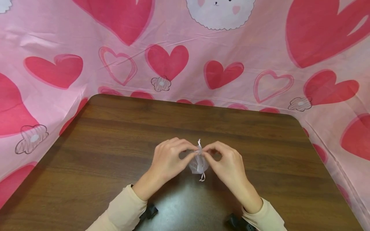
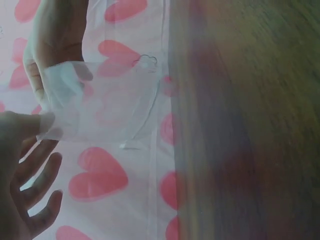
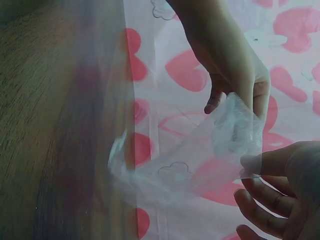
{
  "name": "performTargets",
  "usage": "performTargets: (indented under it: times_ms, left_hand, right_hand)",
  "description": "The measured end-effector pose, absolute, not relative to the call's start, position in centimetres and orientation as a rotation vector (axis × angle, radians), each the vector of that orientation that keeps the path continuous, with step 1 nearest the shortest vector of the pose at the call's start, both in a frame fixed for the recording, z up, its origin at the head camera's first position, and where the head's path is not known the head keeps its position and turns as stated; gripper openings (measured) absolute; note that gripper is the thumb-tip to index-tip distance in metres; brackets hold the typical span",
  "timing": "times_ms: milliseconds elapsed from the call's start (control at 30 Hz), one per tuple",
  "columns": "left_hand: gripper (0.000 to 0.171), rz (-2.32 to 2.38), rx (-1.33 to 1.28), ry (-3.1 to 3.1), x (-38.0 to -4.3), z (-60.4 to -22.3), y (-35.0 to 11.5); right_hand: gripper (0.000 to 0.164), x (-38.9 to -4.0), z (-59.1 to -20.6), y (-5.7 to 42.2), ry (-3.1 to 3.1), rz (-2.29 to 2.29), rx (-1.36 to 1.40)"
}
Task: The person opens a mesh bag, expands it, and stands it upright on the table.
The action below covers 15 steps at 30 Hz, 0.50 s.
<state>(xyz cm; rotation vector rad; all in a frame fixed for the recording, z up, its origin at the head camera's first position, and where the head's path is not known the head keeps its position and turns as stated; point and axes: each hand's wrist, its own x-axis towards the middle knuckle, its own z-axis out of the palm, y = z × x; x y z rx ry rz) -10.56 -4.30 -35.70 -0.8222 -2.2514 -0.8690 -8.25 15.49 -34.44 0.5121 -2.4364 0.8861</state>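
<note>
A small sheer white drawstring pouch [image 1: 198, 165] is held up between the two hands over the middle of the table. On its left side, the left hand [image 1: 171, 158] pinches the pouch's edge between thumb and index finger. Opposite it, the right hand [image 1: 229, 162] pinches the other side in the same way. White cord ends stick out at the pouch's far and near ends in the head view. Through the thin fabric [image 2: 105, 105] in the left wrist view, the hearts behind show clearly. The right wrist view has the pouch [image 3: 185, 165] hanging in soft folds from the fingertips.
Under the hands lies a dark brown wooden table [image 1: 115, 128] with rounded far corners. A pink cloth [image 1: 185, 35] printed with hearts surrounds it at the back and sides. Black wrist devices [image 1: 150, 211] sit by the beige sleeves [image 1: 124, 208].
</note>
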Motion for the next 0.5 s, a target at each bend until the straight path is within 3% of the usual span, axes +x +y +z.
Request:
performTargets:
  times_ms: [500]
  left_hand:
    - [0.018, -0.881, -0.669, -2.246, -10.66, -35.39, -4.6]
  right_hand:
    - [0.013, -7.83, -34.6, 15.25, -2.507, 0.836, 0.503]
